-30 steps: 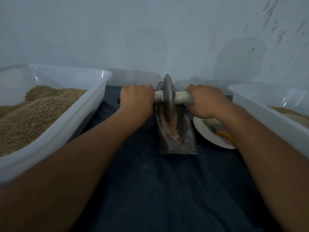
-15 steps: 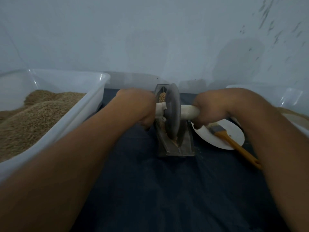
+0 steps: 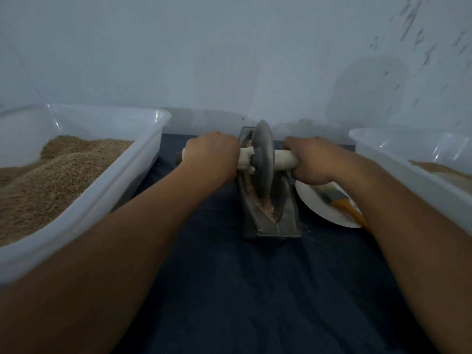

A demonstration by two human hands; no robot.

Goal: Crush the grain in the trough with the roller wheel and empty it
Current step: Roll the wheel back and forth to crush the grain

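A dark metal boat-shaped trough (image 3: 287,221) lies lengthwise on the dark cloth, with pale crushed grain (image 3: 267,208) in its groove. A grey roller wheel (image 3: 263,159) stands upright in the trough near its middle. A pale handle (image 3: 284,157) runs through the wheel. My left hand (image 3: 210,155) is closed around the handle's left end. On the other side of the wheel, my right hand (image 3: 310,160) grips the right end. The grain under the wheel is hidden.
A clear tub (image 3: 143,159) heaped with brown grain stands at the left. Another clear tub (image 3: 398,162) with some grain stands at the right. A white plate (image 3: 321,208) with a yellow-handled brush (image 3: 339,200) lies beside the trough, under my right forearm. A wall is close behind.
The wheel rolled from the far part of the trough toward me, then back away to about the middle. Both hands stayed closed on the handle throughout.
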